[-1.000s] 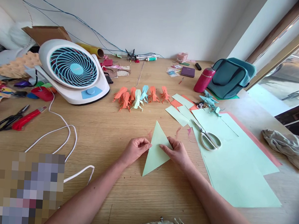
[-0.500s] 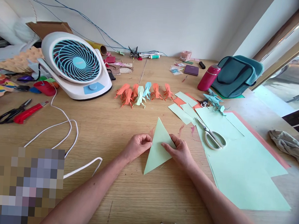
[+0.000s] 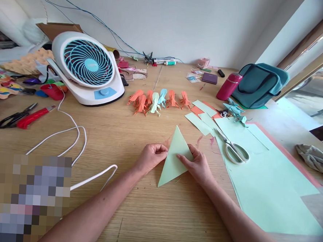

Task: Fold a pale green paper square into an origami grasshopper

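Observation:
A pale green sheet of paper folded into a triangle (image 3: 173, 159) is held up between my hands, just above the wooden table. My left hand (image 3: 153, 157) pinches its left edge between thumb and fingertips. On the other side my right hand (image 3: 198, 162) grips the right corner, thumb flat on the front face and fingers behind, partly hidden by the paper. Beyond the triangle stands a group of folded paper figures: several orange ones (image 3: 172, 98), a pale green one (image 3: 154, 103) and a light blue one (image 3: 163, 97).
White-handled scissors (image 3: 236, 152) lie on large green sheets (image 3: 272, 193) at right. Cut paper pieces (image 3: 198, 123) are scattered behind them. A fan (image 3: 90, 69), black scissors (image 3: 16, 116), a red cutter (image 3: 33, 118) and a white cable (image 3: 85, 142) occupy the left. A pink bottle (image 3: 229, 87) stands beside a teal bag (image 3: 259, 85).
The view has shifted slightly, so most things appear a little further right. Both hands keep the same hold on the folded triangle.

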A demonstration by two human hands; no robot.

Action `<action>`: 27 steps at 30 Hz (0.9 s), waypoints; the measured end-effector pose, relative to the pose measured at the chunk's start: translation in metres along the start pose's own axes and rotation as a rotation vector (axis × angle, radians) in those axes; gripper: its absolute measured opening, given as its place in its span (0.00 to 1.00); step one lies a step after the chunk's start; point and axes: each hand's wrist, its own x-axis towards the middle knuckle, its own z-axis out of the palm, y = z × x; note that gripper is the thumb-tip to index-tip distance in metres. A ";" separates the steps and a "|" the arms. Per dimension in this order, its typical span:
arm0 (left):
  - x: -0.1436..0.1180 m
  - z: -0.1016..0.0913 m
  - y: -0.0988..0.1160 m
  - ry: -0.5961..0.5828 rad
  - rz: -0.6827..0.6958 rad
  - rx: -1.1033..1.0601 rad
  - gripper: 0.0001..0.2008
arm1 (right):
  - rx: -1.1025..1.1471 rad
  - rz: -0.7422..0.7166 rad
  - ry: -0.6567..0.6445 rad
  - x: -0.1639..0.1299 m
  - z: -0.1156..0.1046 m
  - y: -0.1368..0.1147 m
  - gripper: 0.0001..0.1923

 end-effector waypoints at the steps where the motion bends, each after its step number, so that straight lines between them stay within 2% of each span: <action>1: 0.000 0.001 -0.001 0.018 0.012 0.007 0.07 | -0.003 0.000 0.005 0.000 0.001 0.000 0.14; 6: 0.001 0.003 -0.004 0.074 0.062 0.027 0.06 | -0.016 -0.033 0.040 -0.002 0.005 -0.001 0.14; 23: -0.004 0.007 -0.002 0.124 0.123 0.102 0.03 | -0.137 -0.131 0.128 -0.011 0.009 -0.001 0.11; 27: -0.009 0.010 -0.001 0.115 0.240 0.200 0.03 | -0.118 -0.086 0.147 -0.008 0.007 0.000 0.11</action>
